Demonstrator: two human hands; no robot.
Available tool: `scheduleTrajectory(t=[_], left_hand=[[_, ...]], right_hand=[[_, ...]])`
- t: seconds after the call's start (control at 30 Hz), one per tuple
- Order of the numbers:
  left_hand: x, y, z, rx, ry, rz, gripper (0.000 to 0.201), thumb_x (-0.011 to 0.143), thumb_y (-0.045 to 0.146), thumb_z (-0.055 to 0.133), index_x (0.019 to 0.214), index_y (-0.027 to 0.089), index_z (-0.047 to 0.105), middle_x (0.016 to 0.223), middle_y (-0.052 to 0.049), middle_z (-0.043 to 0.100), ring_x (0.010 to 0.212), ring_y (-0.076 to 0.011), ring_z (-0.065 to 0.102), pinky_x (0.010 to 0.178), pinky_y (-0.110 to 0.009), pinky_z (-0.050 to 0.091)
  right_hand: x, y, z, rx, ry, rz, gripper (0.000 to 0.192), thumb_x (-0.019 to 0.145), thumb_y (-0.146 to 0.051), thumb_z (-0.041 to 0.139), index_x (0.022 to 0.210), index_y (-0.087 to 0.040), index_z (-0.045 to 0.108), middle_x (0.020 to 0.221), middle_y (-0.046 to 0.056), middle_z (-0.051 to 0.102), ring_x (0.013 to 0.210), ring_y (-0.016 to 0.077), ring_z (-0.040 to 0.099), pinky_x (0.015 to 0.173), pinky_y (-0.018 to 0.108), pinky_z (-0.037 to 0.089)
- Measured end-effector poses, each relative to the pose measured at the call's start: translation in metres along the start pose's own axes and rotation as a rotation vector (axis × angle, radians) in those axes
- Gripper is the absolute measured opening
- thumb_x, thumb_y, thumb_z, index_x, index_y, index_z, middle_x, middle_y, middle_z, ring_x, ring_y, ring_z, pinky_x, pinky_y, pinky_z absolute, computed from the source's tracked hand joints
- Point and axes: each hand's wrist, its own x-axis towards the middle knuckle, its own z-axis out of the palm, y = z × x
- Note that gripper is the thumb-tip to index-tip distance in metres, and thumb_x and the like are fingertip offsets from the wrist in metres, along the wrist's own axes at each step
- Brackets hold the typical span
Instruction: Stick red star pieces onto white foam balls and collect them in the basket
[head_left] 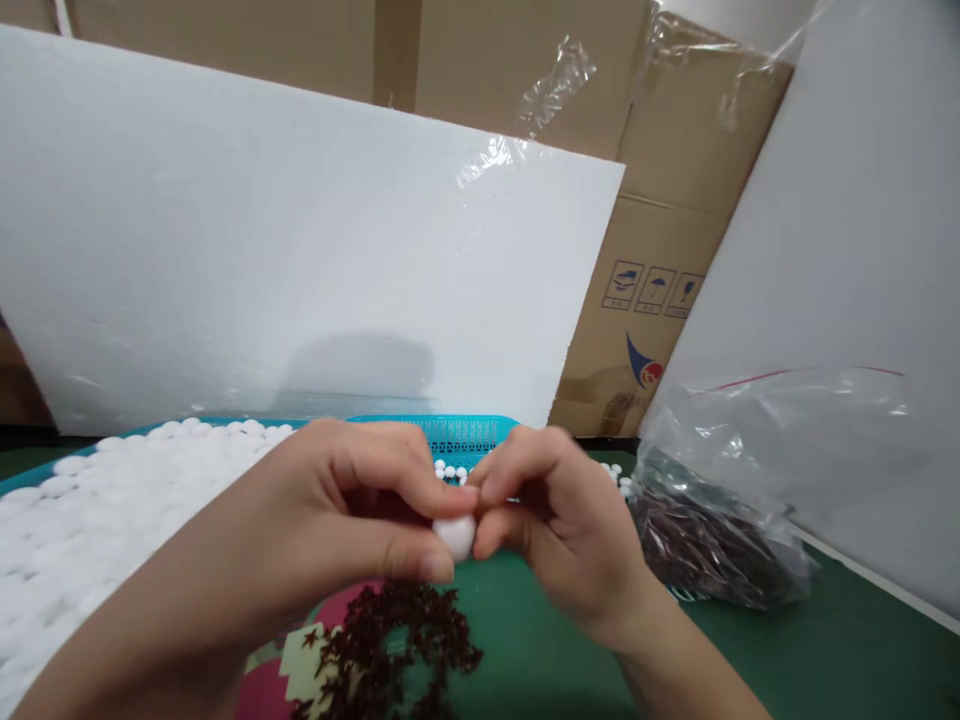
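Note:
My left hand (pixel 352 520) pinches a small white foam ball (pixel 455 535) between thumb and forefinger, just above the green table. My right hand (pixel 555 520) meets it from the right, its thumb and forefinger closed against the same ball. Whether the right fingers hold a small piece of their own is hidden. Directly below the hands lies a loose pile of small dark red star-shaped pieces (pixel 390 640).
A teal basket (pixel 457 432) heaped with white foam balls (pixel 90 520) fills the left. A clear plastic bag of dark red pieces (pixel 712 540) lies at the right. White foam boards (pixel 262 250) and cardboard boxes (pixel 660 290) stand behind. The green table (pixel 825 660) extends to the right.

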Motion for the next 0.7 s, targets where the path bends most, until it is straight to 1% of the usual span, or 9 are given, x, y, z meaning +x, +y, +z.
scheduleTrajectory(t=[0.1,0.23,0.3,0.37,0.47,0.53,0.6,0.67,0.7], left_hand=[[-0.007,0.014,0.008,-0.076,0.02,-0.044,0.022,0.043,0.003,0.059,0.045,0.025,0.06,0.043,0.007,0.05,0.042,-0.0061,0.043,0.04,-0.016,0.035],[-0.016,0.03,0.016,-0.133,0.099,-0.149,0.025,0.047,0.001,0.053,0.05,0.024,0.061,0.047,0.007,0.053,0.046,-0.0059,0.044,0.045,-0.016,0.036],[-0.015,0.03,0.015,-0.152,0.112,-0.19,0.025,0.048,-0.001,0.051,0.051,0.023,0.059,0.049,0.007,0.053,0.047,-0.0059,0.046,0.046,-0.016,0.036],[-0.013,0.024,0.012,-0.185,0.12,-0.198,0.026,0.049,-0.001,0.049,0.053,0.024,0.055,0.05,0.008,0.053,0.049,-0.0058,0.047,0.048,-0.016,0.037],[-0.009,0.015,0.007,-0.192,0.058,-0.218,0.026,0.047,0.004,0.052,0.058,0.026,0.044,0.05,0.009,0.053,0.048,-0.0073,0.049,0.042,-0.016,0.036],[-0.01,0.014,0.007,-0.136,0.072,-0.226,0.028,0.047,0.009,0.053,0.062,0.027,0.037,0.05,0.009,0.052,0.046,-0.0089,0.049,0.04,-0.017,0.035],[-0.014,0.015,0.009,0.005,0.188,-0.234,0.028,0.049,0.014,0.051,0.066,0.028,0.034,0.052,0.008,0.051,0.052,-0.0103,0.05,0.048,-0.02,0.039],[-0.02,0.017,0.007,0.255,0.323,-0.306,0.029,0.049,0.02,0.051,0.071,0.028,0.034,0.06,0.007,0.05,0.062,-0.0127,0.05,0.062,-0.026,0.039],[-0.023,0.016,0.002,0.399,0.373,-0.36,0.032,0.047,0.024,0.053,0.073,0.027,0.035,0.065,0.006,0.049,0.068,-0.0147,0.05,0.068,-0.029,0.037]], right_hand=[[-0.003,-0.004,-0.001,0.075,0.029,0.042,0.023,0.062,-0.01,0.053,0.073,-0.025,0.039,0.059,-0.006,0.047,0.052,0.005,0.05,0.045,0.012,0.04],[-0.001,-0.001,-0.002,0.037,0.023,-0.041,0.018,0.062,-0.018,0.054,0.077,-0.026,0.046,0.061,-0.004,0.052,0.056,0.0068,0.052,0.05,0.015,0.042],[0.003,0.002,-0.002,0.025,-0.002,-0.1,0.021,0.064,-0.021,0.053,0.084,-0.026,0.048,0.058,-0.003,0.054,0.054,0.0072,0.052,0.05,0.015,0.043],[0.007,0.006,-0.002,0.019,-0.008,-0.164,0.025,0.066,-0.023,0.05,0.091,-0.025,0.049,0.055,-0.002,0.055,0.052,0.0077,0.052,0.049,0.015,0.043],[0.01,0.008,-0.003,-0.008,-0.011,-0.236,0.023,0.07,-0.021,0.045,0.092,-0.024,0.051,0.059,0.001,0.057,0.055,0.0087,0.053,0.049,0.015,0.045],[0.009,0.009,-0.003,-0.031,-0.03,-0.261,0.022,0.071,-0.016,0.043,0.09,-0.024,0.052,0.064,0.002,0.058,0.06,0.009,0.054,0.051,0.014,0.046],[0.009,0.011,-0.003,-0.056,-0.033,-0.286,0.02,0.071,-0.015,0.043,0.087,-0.021,0.053,0.067,0.003,0.058,0.063,0.0088,0.055,0.054,0.014,0.046],[0.01,0.019,-0.002,-0.119,-0.027,-0.283,0.013,0.071,-0.016,0.044,0.079,-0.016,0.054,0.07,0.005,0.058,0.068,0.0093,0.054,0.059,0.015,0.046],[0.011,0.025,-0.002,-0.182,-0.046,-0.237,0.011,0.071,-0.017,0.045,0.075,-0.014,0.054,0.071,0.006,0.058,0.069,0.0096,0.054,0.06,0.016,0.045]])
